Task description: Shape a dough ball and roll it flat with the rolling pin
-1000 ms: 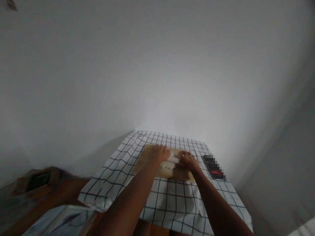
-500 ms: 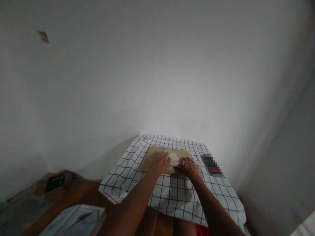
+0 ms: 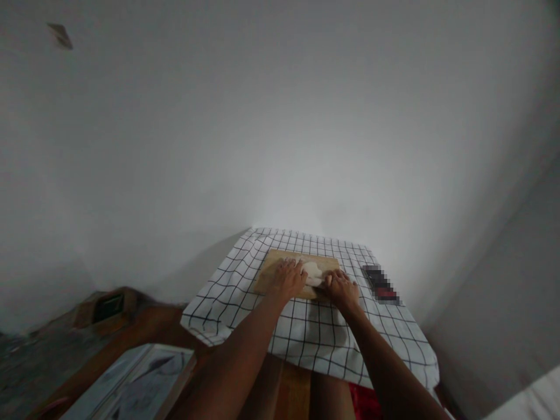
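A pale lump of dough lies on a wooden board. My left hand rests on the dough's left side, its fingers stretched forward and slightly apart. At the opposite end, my right hand has its fingers curled in against the dough's right edge. A dark patch shows beneath the dough by my right fingers; I cannot tell whether it is shadow or an object. Both palms face down, and my fingers hide the two ends of the dough.
A white tablecloth with a dark grid covers the table. Right of the board lies a dark, pixelated flat object. A plain wall rises behind the table. At lower left are a cardboard box and a pale panelled surface.
The whole scene sits slightly higher in the picture as the camera tilts. Both hands stay at the dough, with only small shifts of the fingers; the dough looks much the same.
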Demonstrator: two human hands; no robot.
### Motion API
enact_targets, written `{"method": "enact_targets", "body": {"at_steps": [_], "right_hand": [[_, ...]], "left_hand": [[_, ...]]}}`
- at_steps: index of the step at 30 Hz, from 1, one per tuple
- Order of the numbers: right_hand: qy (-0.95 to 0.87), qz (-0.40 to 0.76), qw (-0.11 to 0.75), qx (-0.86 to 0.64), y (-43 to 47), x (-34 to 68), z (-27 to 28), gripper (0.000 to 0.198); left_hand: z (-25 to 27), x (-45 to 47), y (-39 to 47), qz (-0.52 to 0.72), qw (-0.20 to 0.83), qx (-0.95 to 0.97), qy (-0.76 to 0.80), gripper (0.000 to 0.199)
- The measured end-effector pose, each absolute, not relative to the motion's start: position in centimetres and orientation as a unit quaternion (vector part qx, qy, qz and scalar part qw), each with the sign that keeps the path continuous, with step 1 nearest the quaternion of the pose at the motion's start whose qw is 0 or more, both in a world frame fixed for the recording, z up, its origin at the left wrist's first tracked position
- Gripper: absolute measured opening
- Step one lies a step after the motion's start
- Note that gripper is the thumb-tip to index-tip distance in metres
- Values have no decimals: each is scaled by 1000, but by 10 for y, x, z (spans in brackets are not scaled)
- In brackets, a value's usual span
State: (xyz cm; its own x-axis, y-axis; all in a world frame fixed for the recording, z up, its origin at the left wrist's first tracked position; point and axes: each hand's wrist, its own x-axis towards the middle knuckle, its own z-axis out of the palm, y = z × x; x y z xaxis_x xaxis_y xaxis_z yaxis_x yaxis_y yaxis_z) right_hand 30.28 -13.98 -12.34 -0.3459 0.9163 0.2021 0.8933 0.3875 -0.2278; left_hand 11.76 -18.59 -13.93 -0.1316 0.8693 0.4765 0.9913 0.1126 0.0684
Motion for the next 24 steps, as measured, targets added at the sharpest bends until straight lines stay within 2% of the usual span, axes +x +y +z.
{"method": "enact_targets", "body": {"at_steps": [9, 13, 18, 24], "right_hand": [[-812, 81, 129, -564, -85, 291, -130, 44], [-823, 77, 128, -548, -69, 290, -129, 45], [-820, 93, 133, -550, -58, 287, -130, 48], [-819, 96, 125, -551, -63, 289, -130, 48]], "left_hand": [[-132, 102, -137, -173, 101, -642, -740, 35], [-128, 96, -117, -152, 66, -647, -744, 38], [-133, 93, -109, -156, 87, -631, -755, 44], [-129, 94, -118, -153, 108, -658, -729, 38]]}}
